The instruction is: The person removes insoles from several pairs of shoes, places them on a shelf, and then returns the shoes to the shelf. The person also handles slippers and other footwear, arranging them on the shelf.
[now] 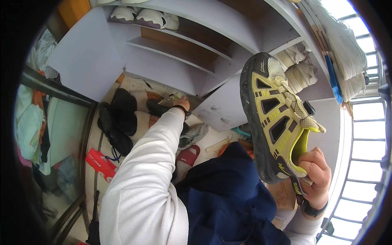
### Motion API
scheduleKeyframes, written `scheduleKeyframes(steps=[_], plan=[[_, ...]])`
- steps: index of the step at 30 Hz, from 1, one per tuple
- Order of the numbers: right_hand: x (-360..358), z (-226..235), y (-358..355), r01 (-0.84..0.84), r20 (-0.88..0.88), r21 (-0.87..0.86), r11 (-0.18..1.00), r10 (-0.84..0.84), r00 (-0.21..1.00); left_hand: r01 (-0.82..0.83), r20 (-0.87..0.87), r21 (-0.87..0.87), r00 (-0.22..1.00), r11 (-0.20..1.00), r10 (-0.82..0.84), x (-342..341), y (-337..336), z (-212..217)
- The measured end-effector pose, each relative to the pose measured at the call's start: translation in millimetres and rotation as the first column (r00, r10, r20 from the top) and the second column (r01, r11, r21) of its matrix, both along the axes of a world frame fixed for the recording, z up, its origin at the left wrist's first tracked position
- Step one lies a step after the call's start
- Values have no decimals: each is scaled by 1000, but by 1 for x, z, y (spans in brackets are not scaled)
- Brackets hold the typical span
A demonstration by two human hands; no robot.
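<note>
My right hand (315, 173) pinches the heel of a beige, yellow and black shoe (275, 112), raised close to me with its toe up. The shoe has dark mesh windows, a round dial and a yellow lining. My left hand (181, 103), a dark band at its wrist, reaches down to the floor at the foot of the cabinet. Its fingers close on another shoe (174, 96) with yellow-green patches, mostly hidden by the hand. Close by lie black shoes (118, 130), a grey sneaker (194, 136) and a red slipper (188, 155).
A pale shoe cabinet (171, 47) stands ahead, white sneakers (152, 19) on its upper shelf and its left door (87, 53) open. More pale shoes (300, 73) fill a right compartment. A red box (102, 164) lies on the floor at left. A barred window (365, 163) runs along the right.
</note>
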State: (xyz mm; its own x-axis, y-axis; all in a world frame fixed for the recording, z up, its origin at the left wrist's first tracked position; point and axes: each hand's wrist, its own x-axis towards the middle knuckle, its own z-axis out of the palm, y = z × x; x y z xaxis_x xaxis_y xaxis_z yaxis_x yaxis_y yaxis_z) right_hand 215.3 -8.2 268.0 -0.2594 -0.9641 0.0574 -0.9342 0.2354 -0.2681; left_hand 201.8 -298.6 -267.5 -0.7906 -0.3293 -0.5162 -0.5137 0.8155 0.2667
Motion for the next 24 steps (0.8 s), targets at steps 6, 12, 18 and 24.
scheduleKeyframes(steps=[6,12,18,24], plan=[[-5,-2,9,-27,38,-15,1000,27,999,-437,-32,178,893,882,449,18,2,8],[-8,-3,28,-51,51,-105,993,57,997,146,-324,-208,923,967,-208,84,9,96],[-9,-8,50,-63,136,-208,976,92,986,74,-598,-677,525,732,-606,167,-5,229],[-17,-9,55,-105,182,-239,965,151,972,10,-559,-783,425,622,-712,176,-20,347]])
